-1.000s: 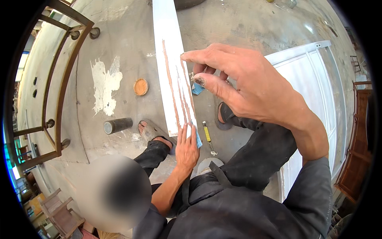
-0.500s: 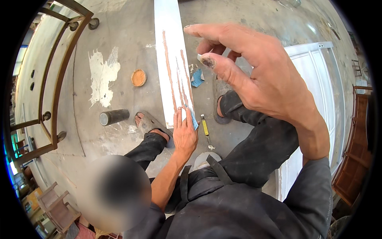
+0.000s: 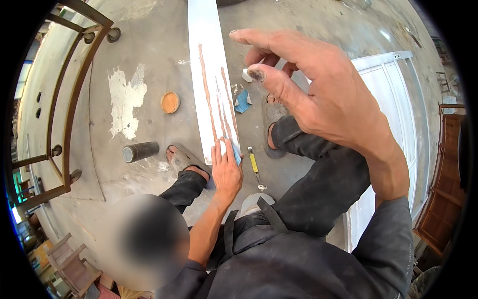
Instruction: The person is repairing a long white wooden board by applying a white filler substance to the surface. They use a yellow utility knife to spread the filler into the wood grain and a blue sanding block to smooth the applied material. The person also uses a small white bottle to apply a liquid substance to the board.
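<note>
A long white board (image 3: 205, 30), streaked lengthwise with brown filler lines (image 3: 207, 92), extends from between my feet toward the far side. My left hand (image 3: 227, 172) lies over its near end, fingers stretched forward, holding a piece of blue sandpaper (image 3: 237, 152) against the surface. The sandpaper is mostly hidden under the palm and fingers. Raised close to the camera on the right, my right hand (image 3: 323, 94) is open, with thumb and fingers curved apart and nothing seen between them. Beyond its thumb tip appears a small white object (image 3: 247, 75), partly covered.
On the floor are an orange-filled round lid (image 3: 170, 102), a dark cylinder (image 3: 140, 152), a folded blue sheet (image 3: 243, 101) and a yellow-handled scraper or knife (image 3: 254, 162). A white panelled frame (image 3: 386, 79) lies right; a wheeled brown metal frame (image 3: 74, 99) stands left.
The whole view has shifted slightly. My left hand stays at the board's near end with the sandpaper, and my right hand remains raised with little change in its pose.
</note>
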`<state>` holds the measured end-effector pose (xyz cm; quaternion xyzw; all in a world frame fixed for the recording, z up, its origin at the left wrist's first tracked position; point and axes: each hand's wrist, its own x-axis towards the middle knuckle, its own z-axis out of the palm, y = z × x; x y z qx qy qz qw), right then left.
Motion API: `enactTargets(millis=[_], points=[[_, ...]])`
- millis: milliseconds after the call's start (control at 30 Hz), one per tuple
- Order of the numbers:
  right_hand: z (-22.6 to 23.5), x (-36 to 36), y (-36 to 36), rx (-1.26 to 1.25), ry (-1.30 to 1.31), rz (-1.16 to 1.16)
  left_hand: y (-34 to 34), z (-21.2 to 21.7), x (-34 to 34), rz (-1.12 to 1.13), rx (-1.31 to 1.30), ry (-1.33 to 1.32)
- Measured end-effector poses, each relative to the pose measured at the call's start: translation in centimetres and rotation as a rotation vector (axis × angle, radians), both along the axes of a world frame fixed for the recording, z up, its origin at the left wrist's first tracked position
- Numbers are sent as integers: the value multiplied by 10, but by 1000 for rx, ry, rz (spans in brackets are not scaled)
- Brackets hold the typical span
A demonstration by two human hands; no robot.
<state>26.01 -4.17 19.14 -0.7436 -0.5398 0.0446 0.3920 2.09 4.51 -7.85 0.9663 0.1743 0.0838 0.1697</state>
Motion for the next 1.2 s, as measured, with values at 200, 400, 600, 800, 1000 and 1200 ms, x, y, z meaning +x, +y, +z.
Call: enactTargets(millis=[200,400,600,800,1000,1200], points=[[-1,5,-3,28,5,-33,-23,-14,-56,-72,-39,79],[-9,2,-3,33,-66,3,11,-17,-10,-108,-23,64],[-5,1,-2,19,-11,-11,24,-3,21,-75,-36,-10],[-4,9,-7,-1,-36,-59,-10,4,-29,-114,-62,-2],[-3,2,-6,12,-45,-15,45,3,43,-109,39,-75],[4,8,-8,33,-20,-65,40,-3,26,-140,47,-51]])
